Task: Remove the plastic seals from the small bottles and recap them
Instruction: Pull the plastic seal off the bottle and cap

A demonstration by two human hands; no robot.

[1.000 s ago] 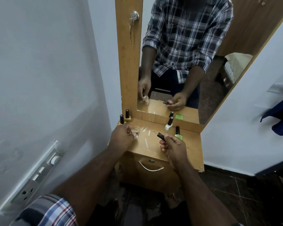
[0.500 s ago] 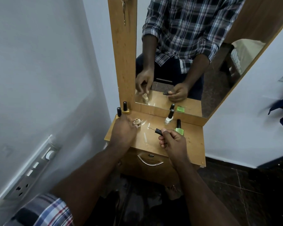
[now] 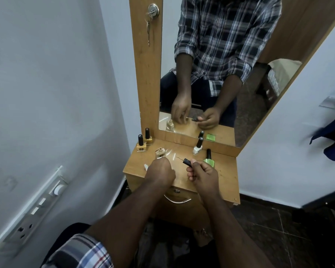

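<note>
A small wooden dressing table (image 3: pixel 220 171) with a tall mirror (image 3: pixel 240 105) is seen from above, set against a pale wall.

An uncapped beige glass bottle (image 3: pixel 160 153) stands upright on the tabletop, left of centre and in front of the mirror's lower left corner. The left hand (image 3: pixel 160 172) is held just in front of this bottle, knuckles up, fingers curled downward. From above its fingertips are hidden; in the mirror they appear bunched beside the bottle. Whether anything is pinched between them cannot be told.

The right hand (image 3: pixel 202 174) is held over the tabletop, right of the beige bottle. A black cap with a thin brush stem (image 3: pixel 187 162) is pinched between its thumb and fingers, the stem pointing left toward the beige bottle but apart from it.

A green square bottle with a black cap (image 3: pixel 209 159) stands just behind the right hand, close to the mirror's base. A white bottle with a black cap (image 3: pixel 198 147) stands left of the green one, nearer the mirror. Two yellow-orange bottles with black caps (image 3: pixel 144 142) stand together at the table's rear left corner, beside the mirror frame.

A small white scrap (image 3: pixel 145 167) lies at the left edge of the tabletop, left of the left hand; what it is cannot be made out.

A curved metal drawer handle (image 3: pixel 177 200) is seen on the table's front, below the hands. A key (image 3: pixel 148 29) hangs from a lock in the mirror's wooden frame. A switch panel (image 3: pixel 37 206) is mounted on the wall left of the table.
</note>
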